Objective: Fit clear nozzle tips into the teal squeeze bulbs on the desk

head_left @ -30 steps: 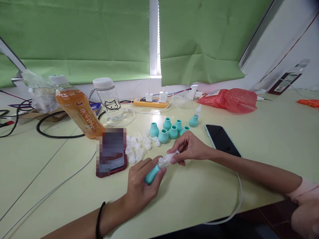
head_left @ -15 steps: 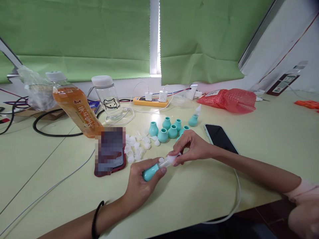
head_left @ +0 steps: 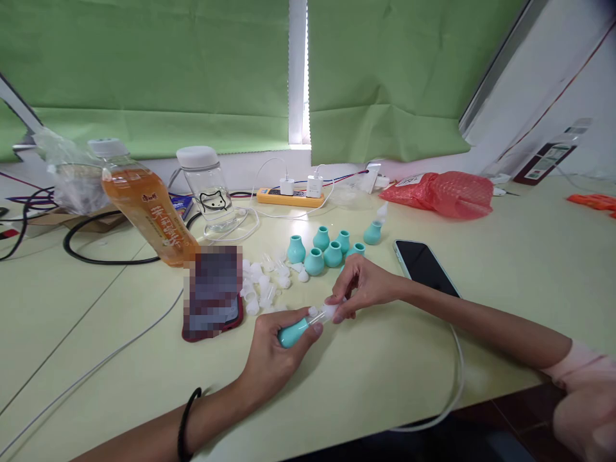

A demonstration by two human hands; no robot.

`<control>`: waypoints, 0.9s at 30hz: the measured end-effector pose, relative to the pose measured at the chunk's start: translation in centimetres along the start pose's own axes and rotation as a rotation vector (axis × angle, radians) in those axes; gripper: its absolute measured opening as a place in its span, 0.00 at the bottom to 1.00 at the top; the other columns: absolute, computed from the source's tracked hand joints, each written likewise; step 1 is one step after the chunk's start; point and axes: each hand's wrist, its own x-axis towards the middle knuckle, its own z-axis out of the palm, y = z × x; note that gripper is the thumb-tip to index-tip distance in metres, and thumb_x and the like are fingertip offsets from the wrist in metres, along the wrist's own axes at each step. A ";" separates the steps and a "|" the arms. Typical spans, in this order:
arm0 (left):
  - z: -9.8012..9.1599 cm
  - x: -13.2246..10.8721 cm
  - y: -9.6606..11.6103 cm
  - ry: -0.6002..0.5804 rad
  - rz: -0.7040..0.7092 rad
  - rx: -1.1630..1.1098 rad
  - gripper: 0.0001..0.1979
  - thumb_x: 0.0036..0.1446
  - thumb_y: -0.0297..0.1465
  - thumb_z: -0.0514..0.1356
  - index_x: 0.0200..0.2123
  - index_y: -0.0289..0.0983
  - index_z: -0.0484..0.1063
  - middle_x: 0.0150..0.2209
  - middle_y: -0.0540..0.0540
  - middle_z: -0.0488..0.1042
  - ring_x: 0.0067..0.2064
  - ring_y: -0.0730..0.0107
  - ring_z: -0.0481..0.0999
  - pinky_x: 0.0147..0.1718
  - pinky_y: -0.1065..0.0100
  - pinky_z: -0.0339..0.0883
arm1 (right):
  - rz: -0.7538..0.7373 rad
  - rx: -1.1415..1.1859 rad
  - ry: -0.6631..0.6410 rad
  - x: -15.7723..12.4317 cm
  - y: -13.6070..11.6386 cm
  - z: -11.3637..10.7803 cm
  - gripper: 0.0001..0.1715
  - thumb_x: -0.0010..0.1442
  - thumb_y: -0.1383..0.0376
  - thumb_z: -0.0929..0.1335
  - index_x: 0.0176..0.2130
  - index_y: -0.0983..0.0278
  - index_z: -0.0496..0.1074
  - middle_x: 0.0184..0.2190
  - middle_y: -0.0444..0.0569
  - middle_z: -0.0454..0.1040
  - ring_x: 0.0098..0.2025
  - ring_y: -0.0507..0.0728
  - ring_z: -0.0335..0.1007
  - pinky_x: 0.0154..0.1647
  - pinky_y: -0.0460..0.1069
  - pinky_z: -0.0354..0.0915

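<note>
My left hand [head_left: 275, 350] is wrapped round a teal rubber squeeze bulb [head_left: 292, 333] that lies tilted, its neck to the right. From the neck a clear tube [head_left: 317, 316] sticks out towards my right hand [head_left: 362, 289]. The right fingers pinch a whitish translucent tip [head_left: 330, 310] at the tube's far end; part of it is hidden by the fingertips. Behind the hands stand several teal bulbs [head_left: 315, 262] with open necks. One teal bulb with a white tip [head_left: 373, 232] stands apart at the back right. Loose white and clear plastic parts [head_left: 262, 285] lie in a pile left of the bulbs.
A phone in a red case [head_left: 235, 321] lies left of the pile, another phone [head_left: 427, 269] at right. Behind are an orange drink bottle [head_left: 149, 208], a clear cup [head_left: 208, 199], a yellow power strip [head_left: 291, 197] and a red bubble-wrap package [head_left: 447, 194]. Cables cross the table.
Both hands stay on the same bulb and tip. My right hand has shifted slightly left and its forearm a little lower; the left hand has barely moved.
</note>
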 end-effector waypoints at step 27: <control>-0.4 -0.9 -0.6 -0.036 0.342 -0.006 0.20 0.55 0.31 0.45 0.52 0.37 0.50 0.46 0.40 0.61 0.42 0.64 0.63 0.38 0.61 0.61 | -0.555 -0.293 0.936 -2.0 -5.9 -3.6 0.06 0.46 0.63 0.69 0.21 0.62 0.71 0.14 0.41 0.66 0.15 0.47 0.58 0.13 0.44 0.53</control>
